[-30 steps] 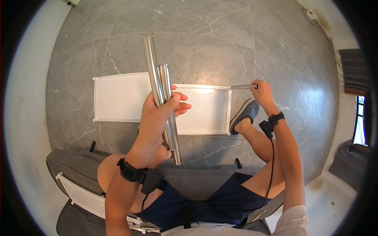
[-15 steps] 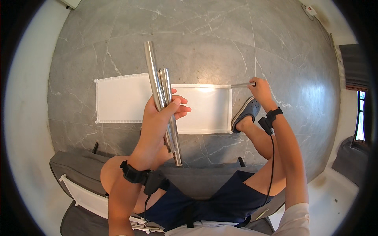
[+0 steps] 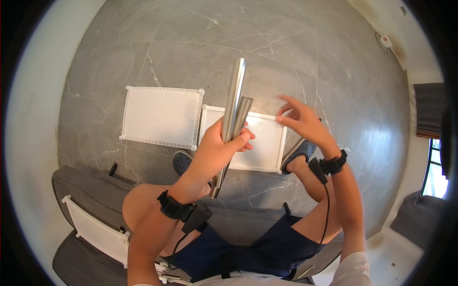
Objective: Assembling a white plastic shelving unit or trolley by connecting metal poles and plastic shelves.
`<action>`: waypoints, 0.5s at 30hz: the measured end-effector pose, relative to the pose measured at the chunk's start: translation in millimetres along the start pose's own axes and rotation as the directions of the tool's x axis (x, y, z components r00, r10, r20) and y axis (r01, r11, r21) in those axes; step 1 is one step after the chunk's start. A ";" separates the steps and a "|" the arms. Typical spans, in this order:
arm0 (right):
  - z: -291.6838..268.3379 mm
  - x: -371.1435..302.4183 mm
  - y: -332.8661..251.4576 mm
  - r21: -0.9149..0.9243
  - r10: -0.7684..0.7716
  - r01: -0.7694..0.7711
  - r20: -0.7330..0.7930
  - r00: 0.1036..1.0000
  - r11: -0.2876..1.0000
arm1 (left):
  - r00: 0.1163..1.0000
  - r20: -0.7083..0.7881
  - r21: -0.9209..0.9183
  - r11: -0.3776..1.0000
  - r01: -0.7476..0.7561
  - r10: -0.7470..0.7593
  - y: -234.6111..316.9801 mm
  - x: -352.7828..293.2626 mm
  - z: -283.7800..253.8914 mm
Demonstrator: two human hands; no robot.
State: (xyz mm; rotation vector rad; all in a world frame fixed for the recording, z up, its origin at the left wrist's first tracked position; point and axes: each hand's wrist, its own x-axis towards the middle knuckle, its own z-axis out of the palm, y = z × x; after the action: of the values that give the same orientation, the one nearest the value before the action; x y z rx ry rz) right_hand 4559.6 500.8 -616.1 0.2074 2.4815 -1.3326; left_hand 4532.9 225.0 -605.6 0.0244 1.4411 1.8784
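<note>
Several silver metal tubes (image 3: 234, 102) lean upward in my left hand (image 3: 220, 148), whose fingers are wrapped round them. Its thumb presses across the bundle. My right hand (image 3: 307, 127) holds nothing I can see; its fingers are apart and a little blurred, over the far right corner of a white shelf panel (image 3: 260, 159). A small dark end (image 3: 320, 119) pokes out behind that hand, and the rest of it is hidden. The bundle and my left hand cover part of the panel.
A second white shelf panel (image 3: 160, 114) with corner sockets lies to the left on the grey tiled floor (image 3: 229, 28). My dark clogs (image 3: 182, 163) are near the panels. Another white panel (image 3: 98, 229) and small parts rest on the grey sofa (image 3: 71, 183) beside me.
My right hand has let go of the thin tube at the panel's corner and spread its fingers. My left hand's bundle has swung to the right. The view has shifted, baring more of the left panel.
</note>
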 end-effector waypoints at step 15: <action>86.3 67.9 -65.8 -0.168 -0.229 0.194 -0.227 0.946 0.967 | 0.828 -0.478 0.043 0.949 -0.312 0.294 29.4 -16.0 -74.5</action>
State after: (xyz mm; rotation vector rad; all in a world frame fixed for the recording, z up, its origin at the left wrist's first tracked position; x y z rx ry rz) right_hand 4495.7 391.1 -632.2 0.0760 2.8661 -1.2673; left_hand 4495.6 152.4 -601.5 -0.2651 1.8175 2.2831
